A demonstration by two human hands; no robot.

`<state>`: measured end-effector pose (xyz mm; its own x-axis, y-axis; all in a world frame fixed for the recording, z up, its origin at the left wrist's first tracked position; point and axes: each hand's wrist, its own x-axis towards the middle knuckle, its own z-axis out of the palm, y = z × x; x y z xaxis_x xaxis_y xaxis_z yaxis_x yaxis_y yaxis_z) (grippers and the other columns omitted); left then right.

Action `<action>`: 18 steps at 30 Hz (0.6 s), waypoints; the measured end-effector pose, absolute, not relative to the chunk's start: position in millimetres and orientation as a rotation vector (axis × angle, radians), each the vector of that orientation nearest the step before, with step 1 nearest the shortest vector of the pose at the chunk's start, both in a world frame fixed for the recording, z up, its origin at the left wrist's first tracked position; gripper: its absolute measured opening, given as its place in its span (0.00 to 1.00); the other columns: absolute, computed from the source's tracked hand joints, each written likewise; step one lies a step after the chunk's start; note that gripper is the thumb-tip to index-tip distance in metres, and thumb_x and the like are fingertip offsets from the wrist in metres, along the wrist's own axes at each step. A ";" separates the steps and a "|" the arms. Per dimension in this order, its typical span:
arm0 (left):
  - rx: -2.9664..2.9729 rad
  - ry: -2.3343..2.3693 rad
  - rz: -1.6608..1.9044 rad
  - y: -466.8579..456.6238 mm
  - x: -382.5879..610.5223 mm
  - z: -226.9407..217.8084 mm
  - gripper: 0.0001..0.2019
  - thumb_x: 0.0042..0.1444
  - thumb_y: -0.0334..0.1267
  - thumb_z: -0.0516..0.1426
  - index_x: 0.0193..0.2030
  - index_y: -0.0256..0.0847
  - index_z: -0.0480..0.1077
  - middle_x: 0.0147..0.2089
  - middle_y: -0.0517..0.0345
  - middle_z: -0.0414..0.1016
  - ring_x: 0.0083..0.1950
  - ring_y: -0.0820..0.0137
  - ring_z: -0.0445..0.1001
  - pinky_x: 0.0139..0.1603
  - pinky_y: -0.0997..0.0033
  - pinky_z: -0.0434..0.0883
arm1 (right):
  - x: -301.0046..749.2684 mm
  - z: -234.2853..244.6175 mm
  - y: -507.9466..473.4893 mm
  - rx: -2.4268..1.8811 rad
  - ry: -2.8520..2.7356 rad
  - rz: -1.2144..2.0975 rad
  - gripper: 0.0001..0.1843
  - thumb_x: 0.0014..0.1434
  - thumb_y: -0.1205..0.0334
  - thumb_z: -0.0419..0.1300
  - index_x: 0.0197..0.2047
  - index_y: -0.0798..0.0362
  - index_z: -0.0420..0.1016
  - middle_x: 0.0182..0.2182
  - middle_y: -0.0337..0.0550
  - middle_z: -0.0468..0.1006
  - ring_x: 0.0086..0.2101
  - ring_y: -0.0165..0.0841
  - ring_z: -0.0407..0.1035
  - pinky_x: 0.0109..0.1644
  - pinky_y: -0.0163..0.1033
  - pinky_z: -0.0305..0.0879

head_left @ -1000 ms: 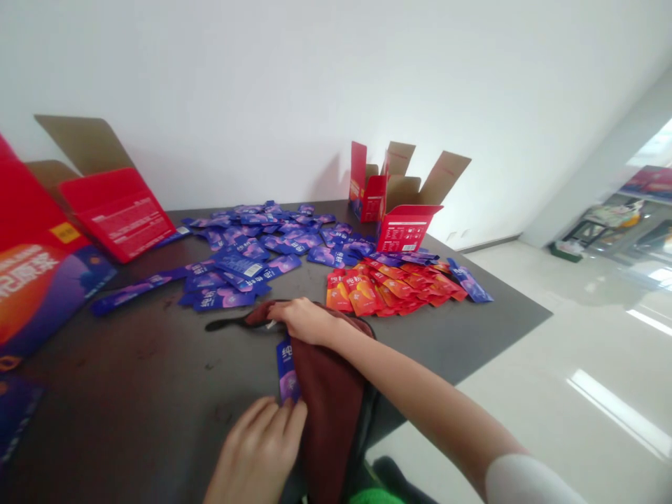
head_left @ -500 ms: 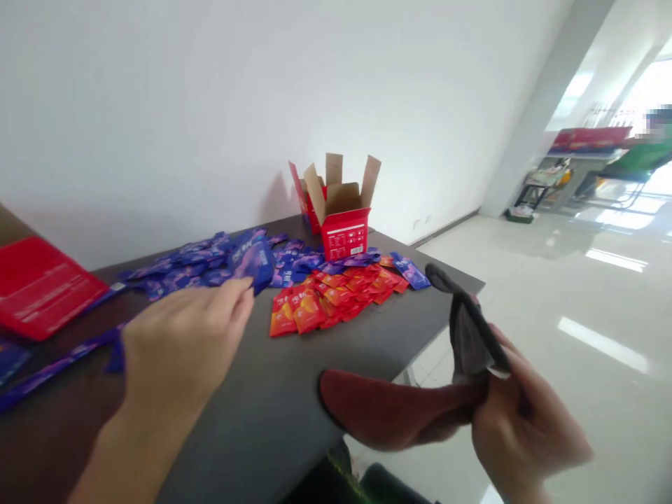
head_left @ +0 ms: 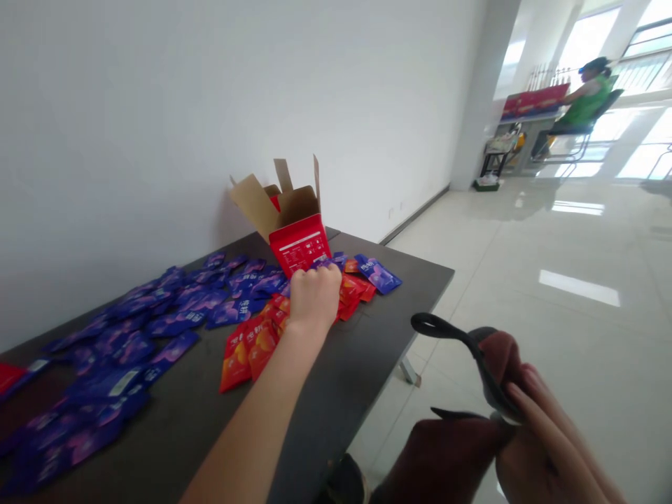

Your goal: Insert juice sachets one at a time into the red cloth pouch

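My left hand (head_left: 315,297) is closed in a fist over the orange packets (head_left: 261,343), at the front of an open red box (head_left: 300,245). What its fingers grip is hidden from view. Purple packets show just behind the knuckles. My right hand (head_left: 540,434) is closed on a dark red cloth piece (head_left: 444,455) with black edging and a black strap loop (head_left: 438,325). It is held off the table's right side, above the floor. The cloth hangs folded, so its kind cannot be made out. The red box looks tilted, its brown flaps standing up.
Purple packets (head_left: 181,301) lie spread over the dark table (head_left: 336,378). One purple packet (head_left: 379,275) lies near the table's far right end. A white wall (head_left: 157,126) runs behind. Across the shiny floor, a person in green (head_left: 585,105) sits at another table.
My left hand has moved right, from above the purple packets to the red box's front; the purple packet it held no longer shows. The box looks more tilted. The view has turned right.
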<state>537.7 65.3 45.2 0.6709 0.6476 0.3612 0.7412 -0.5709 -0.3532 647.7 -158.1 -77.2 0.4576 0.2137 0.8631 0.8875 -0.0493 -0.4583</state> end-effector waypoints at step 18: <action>-2.525 -1.305 -0.004 87.4 553.3 22.3 0.16 0.57 0.43 0.51 0.48 0.37 0.64 0.41 0.54 0.71 0.41 0.67 0.71 0.42 0.57 0.69 | 634.9 -76.8 -149.2 -1.562 -0.983 -0.776 0.22 0.50 0.78 0.56 0.46 0.50 0.73 0.46 0.42 0.74 0.43 0.38 0.71 0.49 0.45 0.68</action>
<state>553.3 87.4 22.3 0.5876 0.7973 0.1378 0.7981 -0.5431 -0.2610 634.9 -149.2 -76.8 0.4447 0.1913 0.8750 0.8955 -0.0764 -0.4385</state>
